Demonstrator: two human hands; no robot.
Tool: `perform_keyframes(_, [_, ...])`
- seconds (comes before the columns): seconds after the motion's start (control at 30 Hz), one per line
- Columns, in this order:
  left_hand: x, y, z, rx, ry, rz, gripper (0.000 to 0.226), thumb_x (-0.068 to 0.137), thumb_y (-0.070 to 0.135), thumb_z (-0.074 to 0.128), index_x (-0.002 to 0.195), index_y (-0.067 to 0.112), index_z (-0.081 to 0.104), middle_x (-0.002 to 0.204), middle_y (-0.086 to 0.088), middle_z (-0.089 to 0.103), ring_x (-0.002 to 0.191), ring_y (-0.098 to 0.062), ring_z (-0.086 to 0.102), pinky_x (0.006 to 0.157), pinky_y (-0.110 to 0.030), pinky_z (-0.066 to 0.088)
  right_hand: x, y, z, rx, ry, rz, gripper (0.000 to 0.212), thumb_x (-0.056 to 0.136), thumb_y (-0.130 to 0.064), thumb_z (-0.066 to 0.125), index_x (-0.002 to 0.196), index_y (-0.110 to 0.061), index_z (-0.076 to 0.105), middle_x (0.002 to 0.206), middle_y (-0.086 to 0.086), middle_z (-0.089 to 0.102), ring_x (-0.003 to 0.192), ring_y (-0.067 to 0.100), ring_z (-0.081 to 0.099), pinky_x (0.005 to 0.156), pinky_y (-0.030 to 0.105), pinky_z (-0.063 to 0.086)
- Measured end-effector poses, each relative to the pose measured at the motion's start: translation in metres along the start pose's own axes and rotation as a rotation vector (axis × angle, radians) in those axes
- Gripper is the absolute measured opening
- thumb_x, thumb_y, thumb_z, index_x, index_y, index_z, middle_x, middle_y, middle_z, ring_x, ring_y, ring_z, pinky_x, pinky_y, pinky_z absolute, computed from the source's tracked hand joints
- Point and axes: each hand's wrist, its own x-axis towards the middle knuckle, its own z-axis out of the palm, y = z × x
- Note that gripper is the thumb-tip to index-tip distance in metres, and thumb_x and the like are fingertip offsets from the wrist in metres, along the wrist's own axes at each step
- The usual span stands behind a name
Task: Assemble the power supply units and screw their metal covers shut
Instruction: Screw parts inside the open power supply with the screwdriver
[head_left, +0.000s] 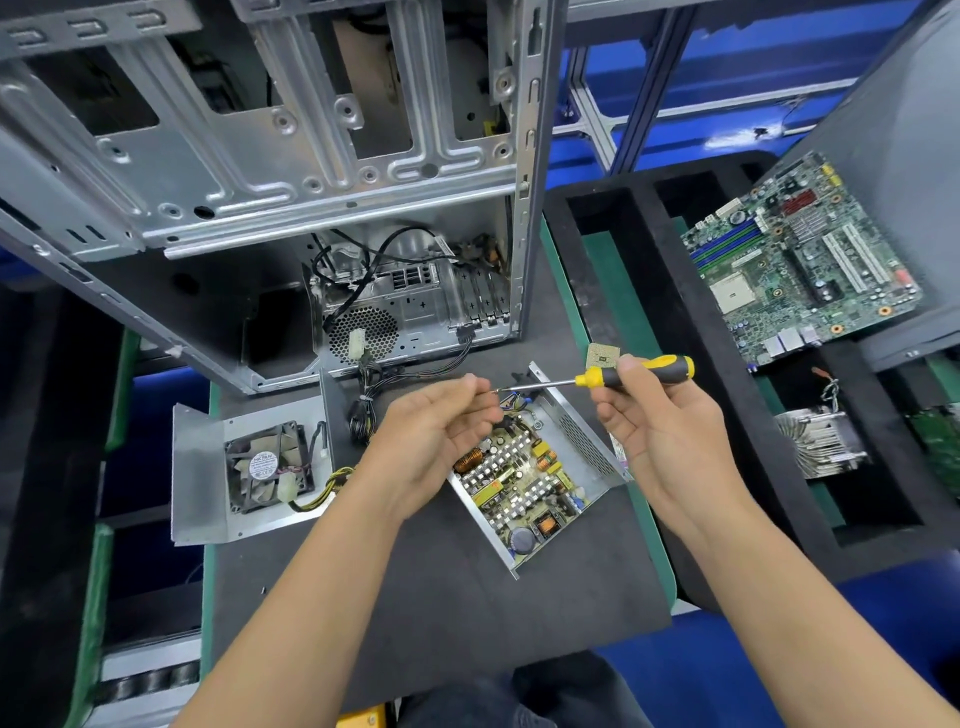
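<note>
- Two bare hands meet above the dark worktop (441, 597), with the job's parts spread out beneath them.
- Far left, on the worktop's left edge, lies the metal cover (202, 467), inner side up, with a black cooling fan (270, 465) mounted in it and yellow-and-black wires running off its right side.
- Behind that stands an open, empty computer case (260, 182), bare metal, with loose black cables hanging out of its lower part onto the worktop.
- The left hand (431, 431) is raised palm up, its fingers curled in and pinched at the screwdriver's tip; whether a screw sits between them I cannot tell.
- Below and between the hands rests the open power supply unit (524, 483), tilted at an angle on the worktop, its circuit board with coils and capacitors uncovered.
- The screwdriver (597, 378) lies roughly level over the unit's far end, its thin shaft pointing left.
- The right hand (660, 421) grips the yellow-and-black handle, fingers wrapped round it and the thumb on top.
- Just behind that handle a small square processor chip (602, 356) shows.
- To the right, a black foam tray (644, 218) holds a green motherboard (800, 270) in a far compartment and a finned heatsink (821, 441) in a nearer one.
</note>
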Motion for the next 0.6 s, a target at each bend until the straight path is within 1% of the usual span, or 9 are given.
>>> perform_keyframes(0.07, [-0.003, -0.003, 0.004, 0.017, -0.034, 0.009, 0.018, 0.075, 0.021, 0.072, 0.085, 0.008, 0.080, 0.087, -0.011, 0.075, 0.077, -0.015, 0.072, 0.066, -0.020, 0.056, -0.001, -0.001, -0.003, -0.001, 0.008, 0.003, 0.015, 0.092, -0.025, 0.070, 0.094, -0.011, 0.066, 0.089, 0.006, 0.074, 0.081, 0.016, 0.070, 0.071, 0.021, 0.055])
perform_keyframes(0.13, [-0.005, -0.004, 0.008, 0.019, -0.027, 0.006, 0.019, 0.074, 0.014, 0.072, 0.089, 0.004, 0.077, 0.085, -0.012, 0.075, 0.075, -0.014, 0.072, 0.065, -0.019, 0.057, -0.002, -0.001, -0.005, 0.002, 0.009, 0.001, 0.016, 0.090, -0.025, 0.071, 0.094, -0.011, 0.066, 0.088, 0.006, 0.073, 0.080, 0.017, 0.070, 0.071, 0.021, 0.055])
perform_keyframes(0.27, [-0.008, -0.006, 0.016, 0.026, 0.002, -0.007, 0.012, 0.084, -0.002, 0.067, 0.096, -0.002, 0.071, 0.081, -0.012, 0.075, 0.071, -0.014, 0.072, 0.063, -0.018, 0.057, -0.005, -0.001, -0.008, -0.002, 0.015, -0.004, 0.015, 0.090, -0.024, 0.071, 0.094, -0.011, 0.066, 0.087, 0.006, 0.073, 0.078, 0.016, 0.069, 0.070, 0.021, 0.055])
perform_keyframes(0.43, [-0.011, -0.009, 0.023, 0.016, 0.022, -0.002, 0.008, 0.085, -0.003, 0.068, 0.092, -0.004, 0.071, 0.078, -0.013, 0.074, 0.069, -0.015, 0.072, 0.062, -0.018, 0.057, -0.010, -0.004, -0.010, -0.072, 0.052, -0.049, 0.013, 0.089, -0.023, 0.073, 0.092, -0.011, 0.068, 0.084, 0.006, 0.073, 0.078, 0.016, 0.069, 0.068, 0.021, 0.055])
perform_keyframes(0.5, [-0.012, -0.012, 0.024, 0.017, 0.033, 0.000, 0.006, 0.085, -0.003, 0.069, 0.090, -0.003, 0.072, 0.080, -0.014, 0.074, 0.071, -0.015, 0.072, 0.062, -0.019, 0.057, -0.012, -0.006, -0.011, -0.086, 0.056, -0.077, 0.009, 0.089, -0.021, 0.074, 0.090, -0.013, 0.070, 0.083, 0.006, 0.073, 0.076, 0.017, 0.069, 0.067, 0.021, 0.055])
perform_keyframes(0.6, [-0.013, -0.015, 0.025, 0.015, 0.037, 0.002, 0.009, 0.084, -0.003, 0.069, 0.081, 0.001, 0.077, 0.081, -0.015, 0.075, 0.071, -0.015, 0.073, 0.063, -0.019, 0.057, -0.015, -0.010, -0.010, -0.101, 0.018, -0.093, 0.002, 0.087, -0.019, 0.075, 0.086, -0.018, 0.073, 0.083, 0.007, 0.072, 0.075, 0.017, 0.067, 0.068, 0.022, 0.055])
